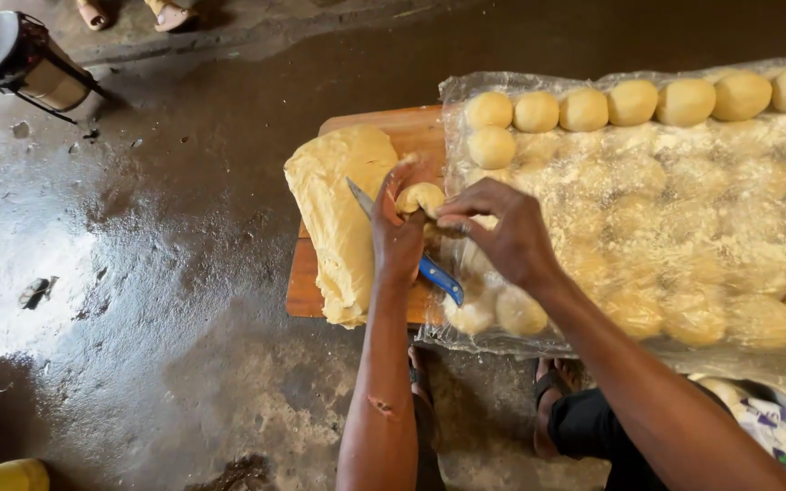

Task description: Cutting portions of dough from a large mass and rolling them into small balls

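A small piece of yellow dough (420, 197) sits between the two hands, just above the wooden board (416, 127) and at the left edge of the plastic sheet (648, 227). The left hand (399, 238) cups it from below and from the side, with the fingers curled around it; the same hand also keeps a knife with a blue handle (436, 275), the blade pointing up and left toward the big dough mass (343, 218). It seems the knife is kept in the hand so that it is ready for cutting while the piece is shaped. The right hand (502, 232) comes from the right, palm down, with fingers bent and close together, their tips touching the piece.

The big dough mass lies along the left part of the board, near the hands, so pieces can be taken from it easily. On the plastic sheet, a row of round dough balls (629, 102) runs along the far edge, and a few more lie near the right wrist. Both forearms reach forward from below, the left one almost straight. The board and sheet rest on a dark, wet floor (138, 273). A lantern (25, 59) stands far left, well apart.
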